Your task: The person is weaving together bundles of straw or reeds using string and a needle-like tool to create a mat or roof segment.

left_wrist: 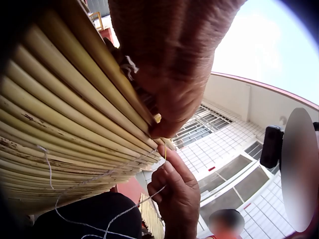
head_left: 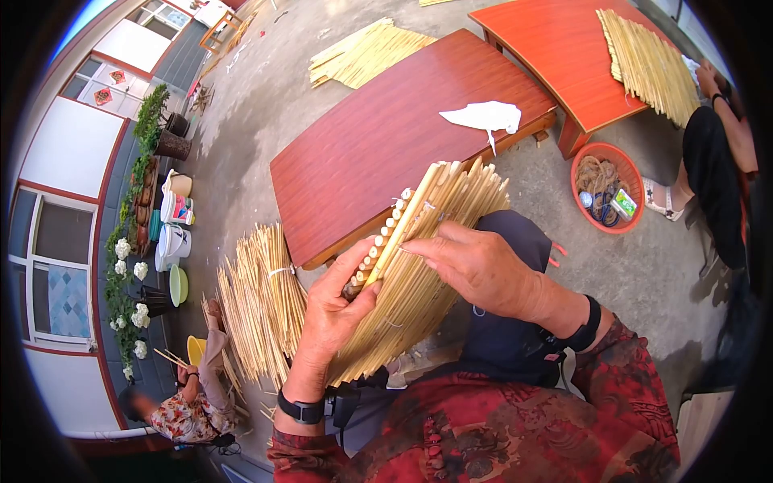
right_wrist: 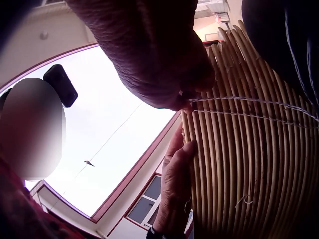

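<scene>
A mat of straw-coloured reed stalks (head_left: 419, 282) strung side by side lies over the person's lap, its near edge lifted. My left hand (head_left: 330, 310) grips that edge, thumb on the front stalk and fingers behind the row of cut ends. At the same edge, my right hand (head_left: 487, 266) pinches a thin needle (left_wrist: 165, 150) between thumb and forefinger. White thread (left_wrist: 122, 214) trails from the right hand in a loose loop below the mat. Lines of twisted thread (right_wrist: 249, 99) cross the stalks in the right wrist view.
A low red-brown table (head_left: 362, 153) stands ahead, with white scrap (head_left: 487, 117) on it. A tied stalk bundle (head_left: 262, 306) lies left. At right are an orange basket (head_left: 580, 181) of cords and another person (head_left: 717, 177) by an orange table (head_left: 547, 48). Someone else (head_left: 189, 406) sits left.
</scene>
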The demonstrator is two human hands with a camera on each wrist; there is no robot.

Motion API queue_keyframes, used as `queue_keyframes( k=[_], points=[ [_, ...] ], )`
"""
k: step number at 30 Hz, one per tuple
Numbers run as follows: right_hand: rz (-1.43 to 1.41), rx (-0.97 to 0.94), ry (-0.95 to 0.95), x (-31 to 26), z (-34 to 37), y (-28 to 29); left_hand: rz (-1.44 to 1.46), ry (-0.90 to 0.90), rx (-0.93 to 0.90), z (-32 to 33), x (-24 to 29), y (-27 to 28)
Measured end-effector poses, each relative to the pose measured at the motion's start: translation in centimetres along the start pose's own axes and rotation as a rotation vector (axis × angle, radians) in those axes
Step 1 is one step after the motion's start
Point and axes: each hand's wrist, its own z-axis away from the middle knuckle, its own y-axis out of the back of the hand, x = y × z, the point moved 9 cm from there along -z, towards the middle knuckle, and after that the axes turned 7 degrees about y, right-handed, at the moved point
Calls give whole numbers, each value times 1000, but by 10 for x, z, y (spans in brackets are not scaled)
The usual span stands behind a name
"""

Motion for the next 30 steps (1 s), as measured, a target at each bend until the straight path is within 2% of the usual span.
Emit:
queue_keyframes(
  k=[11, 24, 27, 30],
  points=[
    [17, -68, -44, -3, -1, 1, -33, 23, 10, 1, -1, -1],
    [12, -56, -107, -14, 12, 14, -196, -145, -4, 16, 27, -22],
    [61, -116, -134, -20, 15, 20, -283, -201, -20, 21, 37, -32],
    [28, -156, -152, -30, 19, 32, -244, -209, -32, 30, 45, -43]
  ],
)
